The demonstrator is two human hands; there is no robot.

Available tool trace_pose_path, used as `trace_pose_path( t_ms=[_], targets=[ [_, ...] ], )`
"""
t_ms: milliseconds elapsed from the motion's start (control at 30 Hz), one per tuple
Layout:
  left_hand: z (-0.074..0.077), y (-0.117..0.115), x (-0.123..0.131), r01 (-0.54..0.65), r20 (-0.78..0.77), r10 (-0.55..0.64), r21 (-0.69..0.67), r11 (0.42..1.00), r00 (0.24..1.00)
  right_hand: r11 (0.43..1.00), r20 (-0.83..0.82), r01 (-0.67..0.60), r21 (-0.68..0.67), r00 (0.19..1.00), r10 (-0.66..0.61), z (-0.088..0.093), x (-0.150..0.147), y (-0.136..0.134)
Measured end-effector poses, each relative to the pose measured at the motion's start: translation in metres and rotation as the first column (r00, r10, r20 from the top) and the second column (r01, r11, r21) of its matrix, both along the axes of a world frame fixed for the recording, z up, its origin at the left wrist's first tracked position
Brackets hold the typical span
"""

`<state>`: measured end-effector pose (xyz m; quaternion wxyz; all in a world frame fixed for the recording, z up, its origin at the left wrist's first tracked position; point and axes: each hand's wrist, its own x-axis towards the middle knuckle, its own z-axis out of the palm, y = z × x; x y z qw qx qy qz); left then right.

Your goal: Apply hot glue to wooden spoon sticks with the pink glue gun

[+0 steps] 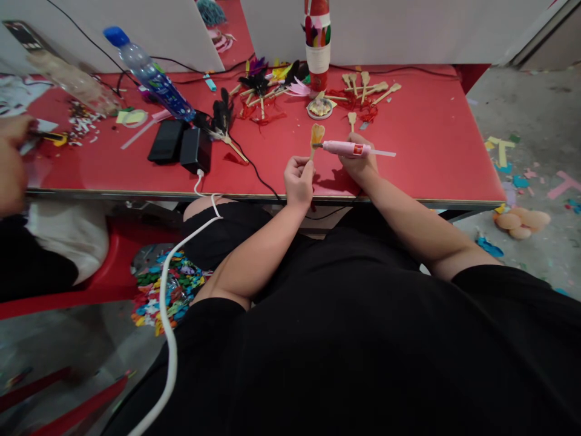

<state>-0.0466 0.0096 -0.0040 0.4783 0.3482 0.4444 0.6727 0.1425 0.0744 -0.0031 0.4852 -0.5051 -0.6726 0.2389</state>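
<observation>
Over the red table (422,157), my left hand (299,180) is closed on the thin handle of a small wooden stick (318,133), held upright with its broad, shiny end on top. My right hand (361,163) is wrapped round a pink glue gun (347,149). The gun points left, its dark nozzle at the stick's broad end, and a clear glue stick (385,154) juts from its rear. Just beyond my right hand lies another wooden stick (352,121). A small round dish (320,108) with bits in it stands behind the held stick.
Behind are a decorated red and white cylinder (318,60), more wooden sticks (365,85) and dark feathers (258,82). Bottles (157,82), black boxes (196,148) and a feathered stick (233,145) lie left. Another person's hand (13,163) is at far left. A white cable (167,315) crosses my left side.
</observation>
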Motion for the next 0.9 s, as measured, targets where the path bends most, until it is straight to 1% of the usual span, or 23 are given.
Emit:
trace_pose_path(
  t_ms=[200, 367, 533, 733, 900],
  targets=[
    [0.006, -0.003, 0.000, 0.004, -0.016, -0.004, -0.016, 1.000, 1.000, 1.000, 0.020, 0.007, -0.007, 1.000, -0.007, 0.001, 0.000, 0.001],
    [0.007, -0.003, 0.000, 0.006, -0.010, -0.006, -0.014, 1.000, 1.000, 1.000, 0.030, 0.016, 0.001, 0.999, -0.016, -0.001, 0.000, 0.003],
    [0.004, 0.001, 0.001, -0.005, -0.003, 0.005, -0.025, 1.000, 1.000, 1.000, 0.036, 0.019, -0.014, 0.999, -0.019, 0.002, 0.000, 0.000],
    [-0.005, 0.004, 0.000, -0.003, -0.001, 0.003, 0.025, 1.000, 1.000, 0.998, 0.021, 0.013, -0.055, 1.000, -0.012, 0.008, -0.001, -0.002],
    [-0.006, 0.004, -0.001, -0.002, -0.001, 0.002, 0.016, 1.000, 1.000, 0.999, 0.002, 0.002, -0.051, 1.000, -0.002, 0.005, -0.001, 0.001]
  ],
)
